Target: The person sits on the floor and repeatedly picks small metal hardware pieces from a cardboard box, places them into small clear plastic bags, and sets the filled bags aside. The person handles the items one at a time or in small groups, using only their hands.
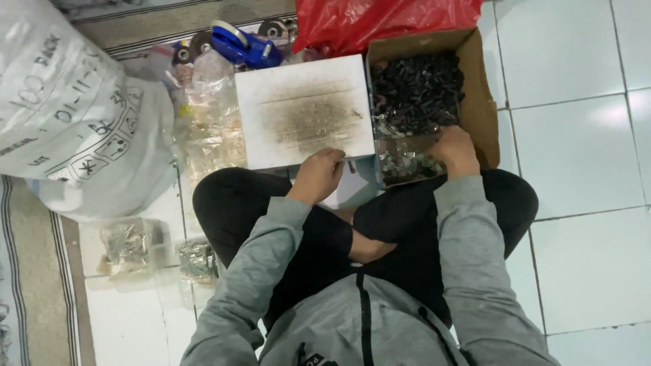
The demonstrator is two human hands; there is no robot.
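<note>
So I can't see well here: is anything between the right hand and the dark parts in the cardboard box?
Nothing visible. The right hand already rests inside the cardboard box, at the near edge of the dark parts.

We sit on a floor (576, 149) of glossy white tiles that reflects soft overhead light; a striped rug (27, 285) lies along its left edge.
</note>
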